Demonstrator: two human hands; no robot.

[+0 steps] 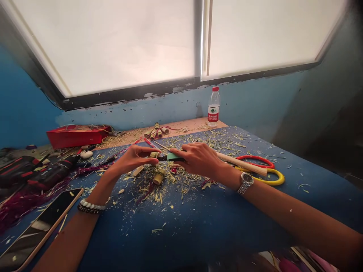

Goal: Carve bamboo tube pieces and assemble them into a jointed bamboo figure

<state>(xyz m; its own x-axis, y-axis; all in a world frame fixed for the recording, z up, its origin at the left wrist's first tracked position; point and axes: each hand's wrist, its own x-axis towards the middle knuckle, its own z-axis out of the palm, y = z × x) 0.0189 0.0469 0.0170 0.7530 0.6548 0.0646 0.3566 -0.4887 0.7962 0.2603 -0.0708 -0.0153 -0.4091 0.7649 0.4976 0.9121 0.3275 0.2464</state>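
My left hand [136, 158] pinches a short bamboo piece [154, 154] between thumb and fingers. Closed around a green-and-black-handled knife [173, 156] is my right hand [200, 160], thumb side toward the left. The knife's dark front part points at the bamboo piece; whether its edge touches is too small to tell. Just below the hands, a second short bamboo tube [159, 176] rests among pale shavings [181, 181] on the blue table [181, 234].
Red-and-yellow-handled scissors [273, 176] and a wooden stick [244, 164] lie beside my right wrist. Farther back are bamboo tubes [155, 131] with red cord and a water bottle [213, 107]. At left are a phone [42, 226], power tools [52, 173] and a red box [78, 136].
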